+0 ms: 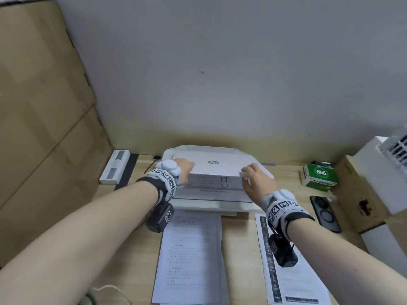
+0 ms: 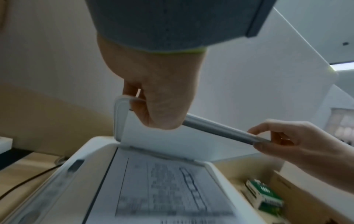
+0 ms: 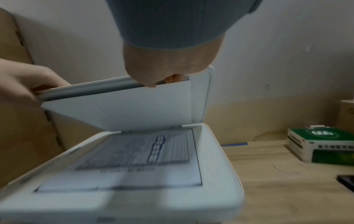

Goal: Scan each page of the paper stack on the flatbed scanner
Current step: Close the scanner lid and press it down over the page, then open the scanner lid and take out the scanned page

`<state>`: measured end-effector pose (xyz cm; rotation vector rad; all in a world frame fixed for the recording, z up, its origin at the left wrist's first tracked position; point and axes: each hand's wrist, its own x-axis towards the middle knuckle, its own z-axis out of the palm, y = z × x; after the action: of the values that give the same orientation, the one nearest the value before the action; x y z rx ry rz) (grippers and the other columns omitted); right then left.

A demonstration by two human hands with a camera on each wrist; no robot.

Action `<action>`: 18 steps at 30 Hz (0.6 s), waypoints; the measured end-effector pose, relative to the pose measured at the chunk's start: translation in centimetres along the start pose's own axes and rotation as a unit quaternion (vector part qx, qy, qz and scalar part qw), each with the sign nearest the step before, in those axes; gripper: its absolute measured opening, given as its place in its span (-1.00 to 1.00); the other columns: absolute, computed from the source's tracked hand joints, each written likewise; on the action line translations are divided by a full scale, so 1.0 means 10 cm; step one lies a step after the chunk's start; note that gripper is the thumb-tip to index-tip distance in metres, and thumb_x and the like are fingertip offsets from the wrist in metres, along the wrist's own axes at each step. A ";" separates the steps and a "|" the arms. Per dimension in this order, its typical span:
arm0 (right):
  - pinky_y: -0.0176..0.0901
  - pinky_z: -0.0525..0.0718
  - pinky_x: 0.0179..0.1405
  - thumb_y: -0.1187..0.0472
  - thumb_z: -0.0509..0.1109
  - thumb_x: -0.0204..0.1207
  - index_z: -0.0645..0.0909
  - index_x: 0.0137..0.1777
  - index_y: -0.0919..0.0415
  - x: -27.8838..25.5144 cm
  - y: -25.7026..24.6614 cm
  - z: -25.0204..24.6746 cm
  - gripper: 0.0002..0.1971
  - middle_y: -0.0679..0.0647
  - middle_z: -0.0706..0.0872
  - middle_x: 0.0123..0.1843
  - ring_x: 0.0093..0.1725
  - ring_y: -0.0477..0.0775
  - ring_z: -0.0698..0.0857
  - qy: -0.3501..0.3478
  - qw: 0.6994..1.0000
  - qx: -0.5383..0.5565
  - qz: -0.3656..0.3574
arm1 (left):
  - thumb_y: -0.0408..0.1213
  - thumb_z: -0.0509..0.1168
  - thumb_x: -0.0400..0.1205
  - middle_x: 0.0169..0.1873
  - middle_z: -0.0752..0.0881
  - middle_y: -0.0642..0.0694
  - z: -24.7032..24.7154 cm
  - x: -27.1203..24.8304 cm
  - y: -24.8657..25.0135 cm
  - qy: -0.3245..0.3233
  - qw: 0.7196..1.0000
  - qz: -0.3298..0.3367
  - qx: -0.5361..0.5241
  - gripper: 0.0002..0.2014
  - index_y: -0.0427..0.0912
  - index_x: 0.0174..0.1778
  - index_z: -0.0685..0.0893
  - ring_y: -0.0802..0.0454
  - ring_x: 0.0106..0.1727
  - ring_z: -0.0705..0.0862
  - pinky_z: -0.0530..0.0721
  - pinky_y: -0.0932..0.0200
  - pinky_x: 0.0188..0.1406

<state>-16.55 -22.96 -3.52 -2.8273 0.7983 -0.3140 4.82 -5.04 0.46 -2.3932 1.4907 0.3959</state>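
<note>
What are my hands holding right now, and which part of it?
Both hold the scanner lid by its front edge: left hand near the left corner, right hand near the right corner.

Left hand point(image 1: 184, 167) and right hand point(image 1: 256, 180) grip scanner lid point(image 1: 217, 165), part-raised; printed page point(image 1: 211, 183) beneath; two sheets on table point(image 1: 240, 236).

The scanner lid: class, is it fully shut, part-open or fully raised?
Part-open. Scanner lid is tilted above the glass, a printed page visible beneath; left hand and right hand grip its front edge.
</note>
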 end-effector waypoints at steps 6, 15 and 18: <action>0.12 0.66 0.08 0.32 0.35 0.50 0.59 0.31 0.26 0.79 -0.04 -0.49 -0.64 0.15 0.60 0.23 0.23 0.23 0.54 0.079 0.997 -0.003 -0.024 | -0.39 0.18 0.45 -0.08 0.71 -0.14 -0.47 0.28 -0.33 0.134 0.987 -0.060 -0.071 -0.69 -0.04 0.09 0.50 -0.22 -0.18 0.66 0.66 -0.01 -0.21; 0.06 0.48 0.40 0.28 0.39 0.38 0.13 0.70 0.31 1.79 0.03 -0.38 -0.13 0.19 0.25 0.69 0.35 0.28 0.43 0.118 0.992 -0.031 -0.016 | -0.47 0.20 0.41 0.72 -0.21 -0.17 -0.72 0.93 -0.55 0.338 0.937 -0.085 -0.021 -0.02 -0.10 0.73 -0.13 -0.12 0.73 -0.20 -0.05 -0.27 0.67; 0.07 0.47 0.37 0.30 0.36 0.38 0.05 0.73 0.27 2.04 0.02 -0.28 -0.09 0.17 0.12 0.75 0.35 0.29 0.41 0.128 0.992 -0.012 0.001 | -0.48 0.18 0.37 0.71 -0.21 -0.24 -0.71 1.14 -0.61 0.344 0.936 -0.078 0.000 -0.03 -0.18 0.73 -0.10 -0.19 0.72 -0.22 -0.05 -0.25 0.68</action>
<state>-0.40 -34.32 2.18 -2.8430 0.8583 -0.6835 15.75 -14.51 3.24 -2.7737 1.5054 -0.5403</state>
